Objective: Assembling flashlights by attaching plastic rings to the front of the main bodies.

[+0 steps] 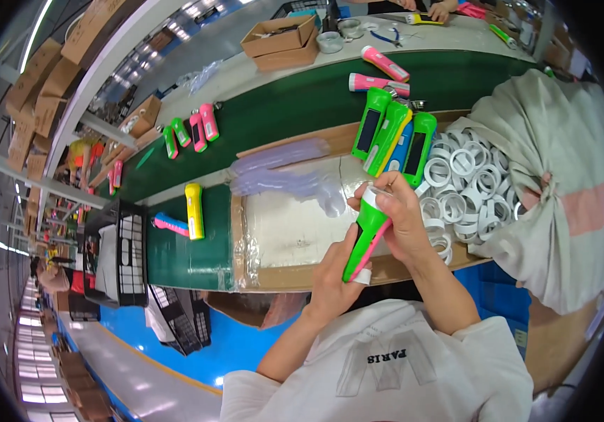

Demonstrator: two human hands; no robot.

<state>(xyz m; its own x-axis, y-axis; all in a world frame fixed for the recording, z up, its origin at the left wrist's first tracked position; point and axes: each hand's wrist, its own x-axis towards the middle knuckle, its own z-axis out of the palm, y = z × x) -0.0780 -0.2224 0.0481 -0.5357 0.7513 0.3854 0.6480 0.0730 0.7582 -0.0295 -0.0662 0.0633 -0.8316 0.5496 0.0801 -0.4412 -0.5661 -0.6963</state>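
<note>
Both hands hold one green flashlight (366,235) with a pink side strip, just below centre of the view, over the near edge of a taped cardboard work board (281,228). The left hand (333,271) is closed around the flashlight's lower end, fingers wrapped on the body. The right hand (400,218) is clamped around its upper end, fingertips pinching a white ring (372,193) at the head; whether the ring is seated on the head cannot be told.

At 2 o'clock from the hands, a heap of loose white rings (467,186) lies on the board against a bundle of grey cloth sacking (548,162). At 12 o'clock, a cluster of green flashlights with dark panels (390,137) rests on the board's far edge, touching one another. Beyond them, two pink flashlights (383,74) lie on the green conveyor belt (281,105).

At 9 o'clock, a yellow flashlight (194,211) and a pink-and-blue one (170,225) lie on the belt, just beside each other. Farther off at 10 o'clock, a group of pink and green flashlights (189,130) sits on the belt. An open cardboard box (281,42) stands on the far bench at 11 o'clock. A black crate (122,260) stands at the far left.
</note>
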